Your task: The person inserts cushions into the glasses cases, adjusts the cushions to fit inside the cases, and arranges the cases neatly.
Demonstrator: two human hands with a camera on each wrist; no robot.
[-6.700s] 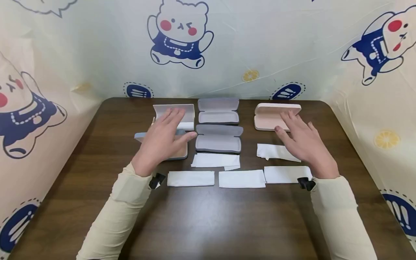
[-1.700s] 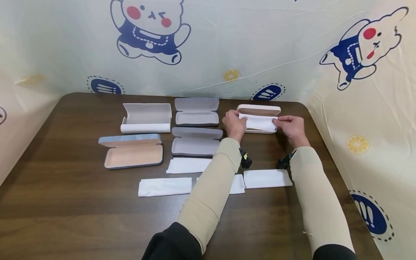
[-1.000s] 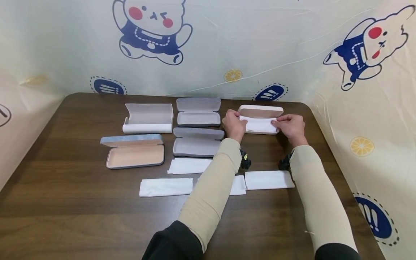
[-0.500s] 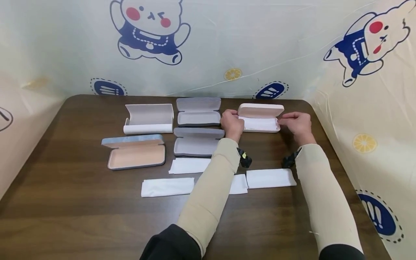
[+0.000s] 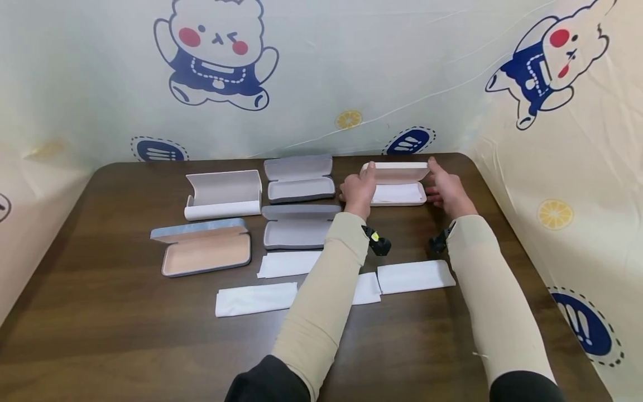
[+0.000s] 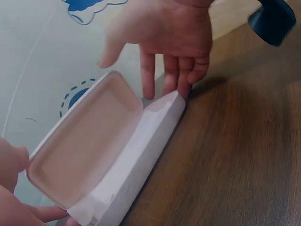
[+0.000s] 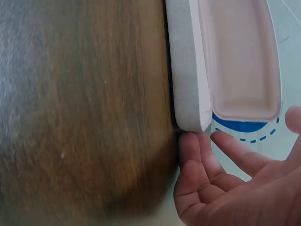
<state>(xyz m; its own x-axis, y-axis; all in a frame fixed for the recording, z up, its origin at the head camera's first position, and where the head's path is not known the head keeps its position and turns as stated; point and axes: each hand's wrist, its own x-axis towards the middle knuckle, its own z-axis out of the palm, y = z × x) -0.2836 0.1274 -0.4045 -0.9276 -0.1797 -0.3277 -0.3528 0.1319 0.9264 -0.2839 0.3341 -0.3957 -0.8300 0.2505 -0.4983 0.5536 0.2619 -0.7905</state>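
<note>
White folded cloths (image 5: 416,277) lie across the lower centre of the frame. Beyond, at upper right, the pink-lined case (image 5: 400,175) stands lid raised, with a white insert (image 5: 398,194) in its base. The right hand (image 5: 450,194) is spread, fingertips at the case's right end. The left hand (image 5: 356,191) is at the opposite end; its fingers are partly hidden, so whether it grips cannot be told. A patterned backdrop (image 5: 301,72) stands behind.
</note>
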